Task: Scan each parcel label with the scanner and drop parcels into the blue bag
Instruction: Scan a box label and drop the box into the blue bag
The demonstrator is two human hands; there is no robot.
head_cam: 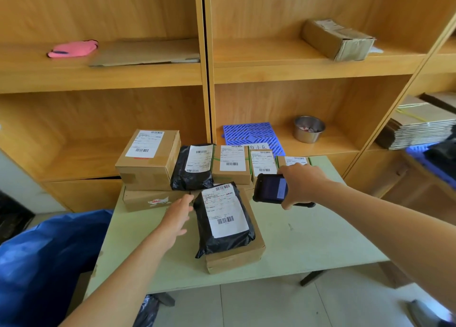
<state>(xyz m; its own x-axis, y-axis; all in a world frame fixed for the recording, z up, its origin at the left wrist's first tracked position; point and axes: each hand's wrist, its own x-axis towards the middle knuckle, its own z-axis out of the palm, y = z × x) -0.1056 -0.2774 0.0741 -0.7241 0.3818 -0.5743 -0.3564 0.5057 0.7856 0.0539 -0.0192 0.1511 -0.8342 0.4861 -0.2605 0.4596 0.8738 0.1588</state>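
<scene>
My right hand (299, 183) grips a black handheld scanner (270, 188), its screen facing up, above the small labelled boxes at the table's back right. My left hand (176, 218) reaches forward with relaxed fingers, holding nothing, just left of a black poly mailer (223, 221) that lies label-up on a flat cardboard box (237, 257). Behind stand a tall labelled box (148, 158), a second black mailer (192, 168) and several small labelled boxes (232, 165). The blue bag (42, 260) gapes at the table's left side.
The pale green table (308, 240) stands in front of wooden shelves. On the shelves are a blue plastic grid (249, 133), a steel bowl (308, 129), a cardboard box (338, 40), a pink item (72, 49) and stacked flat cartons (417, 126). Tiled floor lies below.
</scene>
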